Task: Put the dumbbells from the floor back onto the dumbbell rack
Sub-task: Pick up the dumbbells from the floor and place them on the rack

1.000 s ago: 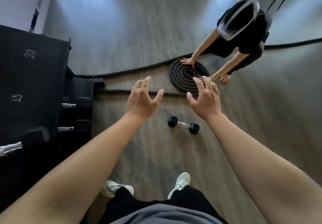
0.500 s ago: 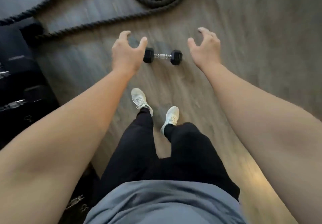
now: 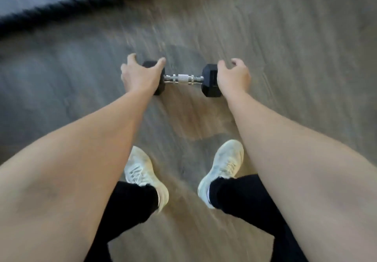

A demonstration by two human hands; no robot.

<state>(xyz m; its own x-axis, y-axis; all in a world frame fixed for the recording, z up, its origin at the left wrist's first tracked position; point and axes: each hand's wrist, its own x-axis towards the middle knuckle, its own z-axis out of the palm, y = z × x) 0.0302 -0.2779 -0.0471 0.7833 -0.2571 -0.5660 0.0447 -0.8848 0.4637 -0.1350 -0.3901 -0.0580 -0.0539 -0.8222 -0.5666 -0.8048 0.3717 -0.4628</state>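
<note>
A black hex dumbbell [image 3: 184, 79] with a chrome handle lies on the wood floor [image 3: 285, 58] ahead of white sneakers [image 3: 142, 175]. The left hand [image 3: 140, 76] cups one head, fingers spread; the right hand [image 3: 233, 77] hovers loosely open at the other.

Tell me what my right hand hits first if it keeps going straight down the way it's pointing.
Most likely the right hand meets the right-end black head of the dumbbell, which sits just beside and under its curled fingers. Depth is unclear, so it may already be touching.
</note>
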